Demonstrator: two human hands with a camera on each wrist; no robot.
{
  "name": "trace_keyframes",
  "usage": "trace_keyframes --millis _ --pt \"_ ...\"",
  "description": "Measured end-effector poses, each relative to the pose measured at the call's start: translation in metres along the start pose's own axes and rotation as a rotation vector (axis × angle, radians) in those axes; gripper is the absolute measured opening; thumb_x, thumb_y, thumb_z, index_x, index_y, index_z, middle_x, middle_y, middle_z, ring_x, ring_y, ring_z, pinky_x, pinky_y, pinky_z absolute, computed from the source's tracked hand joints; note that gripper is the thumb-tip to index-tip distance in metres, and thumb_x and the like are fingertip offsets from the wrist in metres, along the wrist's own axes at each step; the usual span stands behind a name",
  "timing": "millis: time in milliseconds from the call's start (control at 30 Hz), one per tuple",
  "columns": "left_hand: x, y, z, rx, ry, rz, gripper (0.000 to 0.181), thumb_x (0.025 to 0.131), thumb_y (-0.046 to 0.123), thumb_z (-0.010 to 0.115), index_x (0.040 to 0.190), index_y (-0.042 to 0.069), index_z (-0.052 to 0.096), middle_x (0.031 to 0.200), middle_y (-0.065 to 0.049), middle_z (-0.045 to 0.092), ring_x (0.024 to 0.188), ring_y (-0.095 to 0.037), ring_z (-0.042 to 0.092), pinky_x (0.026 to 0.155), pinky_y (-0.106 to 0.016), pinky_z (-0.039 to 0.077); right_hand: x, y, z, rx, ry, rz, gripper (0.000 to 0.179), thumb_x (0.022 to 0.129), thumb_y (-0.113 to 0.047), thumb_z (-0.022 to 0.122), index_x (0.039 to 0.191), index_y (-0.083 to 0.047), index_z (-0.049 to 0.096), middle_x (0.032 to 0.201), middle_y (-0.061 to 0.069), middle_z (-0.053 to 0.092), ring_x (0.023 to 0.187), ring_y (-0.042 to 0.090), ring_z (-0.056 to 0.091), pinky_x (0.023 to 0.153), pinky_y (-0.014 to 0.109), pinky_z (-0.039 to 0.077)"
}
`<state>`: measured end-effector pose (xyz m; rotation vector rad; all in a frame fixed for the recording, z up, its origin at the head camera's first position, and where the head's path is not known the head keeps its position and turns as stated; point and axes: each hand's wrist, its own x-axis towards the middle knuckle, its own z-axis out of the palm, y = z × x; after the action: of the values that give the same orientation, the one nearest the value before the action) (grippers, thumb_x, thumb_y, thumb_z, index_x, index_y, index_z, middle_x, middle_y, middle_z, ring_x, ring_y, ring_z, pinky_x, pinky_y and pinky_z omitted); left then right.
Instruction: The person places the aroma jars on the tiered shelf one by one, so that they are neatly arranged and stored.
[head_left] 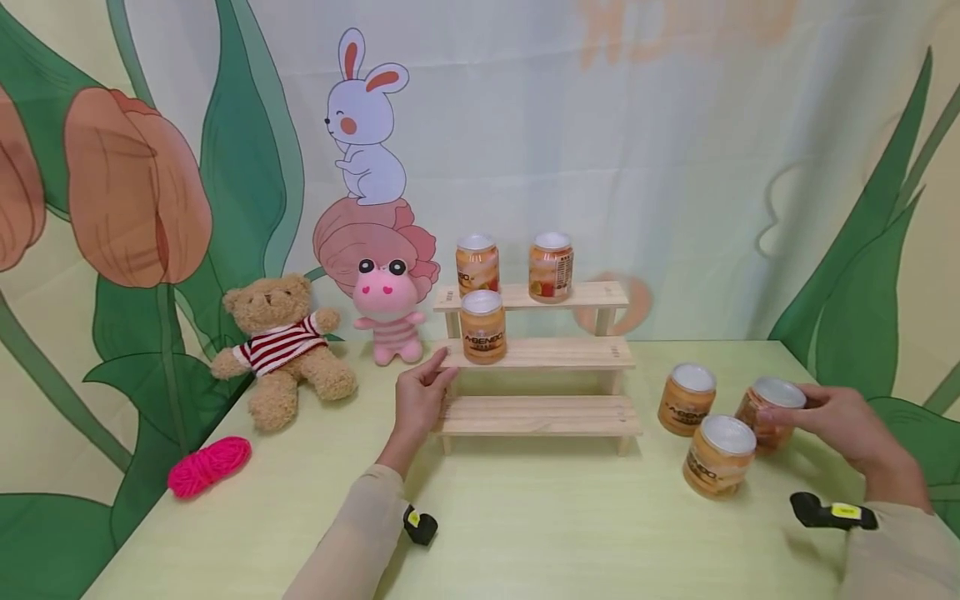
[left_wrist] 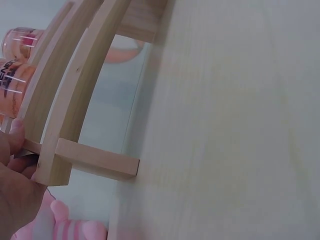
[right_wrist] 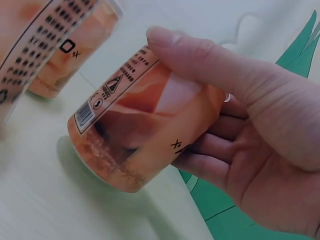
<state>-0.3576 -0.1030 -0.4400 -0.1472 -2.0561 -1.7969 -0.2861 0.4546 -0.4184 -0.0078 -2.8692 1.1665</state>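
My right grip (head_left: 847, 429) pinches an orange can (right_wrist: 142, 125) at the right of the table (head_left: 525, 525), near two similar cans (head_left: 712, 471), while my left grip (head_left: 420, 397) clasps the wooden rack's middle shelf (head_left: 562, 354) at its left end

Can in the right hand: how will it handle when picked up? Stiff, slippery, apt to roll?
The can is probably stiff: its wall shows no dent under the right hand's grip. Its smooth-looking side could slip if held loosely. Being cylindrical, it would likely roll if laid on its side.
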Motion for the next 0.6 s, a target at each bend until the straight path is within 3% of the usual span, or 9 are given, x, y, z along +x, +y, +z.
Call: trace_keyframes --millis 200,400,467,533,600 --pt "0.0 -0.002 0.001 -0.042 0.018 -0.028 0.049 0.089 0.005 0.075 0.136 0.002 0.06 0.086 -0.017 0.074 0.056 -0.007 0.051 0.046 -0.016 0.035 -0.001 -0.005 -0.003 0.024 0.023 -0.005 0.077 0.088 -0.04 0.078 0.139 0.01 0.051 0.112 0.012 0.066 0.091 0.003 0.053 0.078 0.037 0.046" --pt "0.0 0.001 -0.001 -0.099 0.024 -0.059 0.047 0.087 0.002 0.077 0.132 0.001 0.063 0.079 -0.014 0.073 0.052 -0.006 0.047 0.044 -0.016 0.033 -0.005 -0.018 -0.009 0.039 0.09 -0.01 0.073 0.086 -0.04 0.08 0.135 0.008 0.056 0.101 -0.005 0.068 0.088 -0.005 0.05 0.084 0.048 0.046" --pt "0.001 0.001 -0.001 -0.103 0.018 -0.07 0.047 0.087 0.002 0.076 0.132 0.0 0.063 0.081 -0.018 0.072 0.052 -0.006 0.046 0.044 -0.016 0.033 -0.007 -0.027 -0.013 0.056 0.118 0.002 0.076 0.086 -0.042 0.079 0.137 0.009 0.054 0.102 -0.005 0.067 0.096 0.005 0.054 0.086 0.056 0.045" --pt "0.001 0.001 -0.001 -0.109 0.016 -0.079 0.047 0.087 0.003 0.076 0.132 0.001 0.063 0.082 -0.02 0.072 0.052 -0.007 0.045 0.043 -0.016 0.033 -0.01 -0.039 -0.016 0.078 0.148 0.029 0.082 0.087 -0.046 0.077 0.141 0.009 0.049 0.112 0.008 0.066 0.109 0.023 0.056 0.09 0.065 0.041" --pt "0.002 0.001 -0.001 -0.105 0.014 -0.081 0.047 0.088 0.004 0.077 0.132 0.001 0.063 0.082 -0.021 0.072 0.052 -0.007 0.045 0.044 -0.016 0.033 -0.012 -0.053 -0.018 0.11 0.179 0.057 0.088 0.088 -0.05 0.074 0.147 0.008 0.042 0.127 0.023 0.058 0.123 0.041 0.046 0.094 0.072 0.034"
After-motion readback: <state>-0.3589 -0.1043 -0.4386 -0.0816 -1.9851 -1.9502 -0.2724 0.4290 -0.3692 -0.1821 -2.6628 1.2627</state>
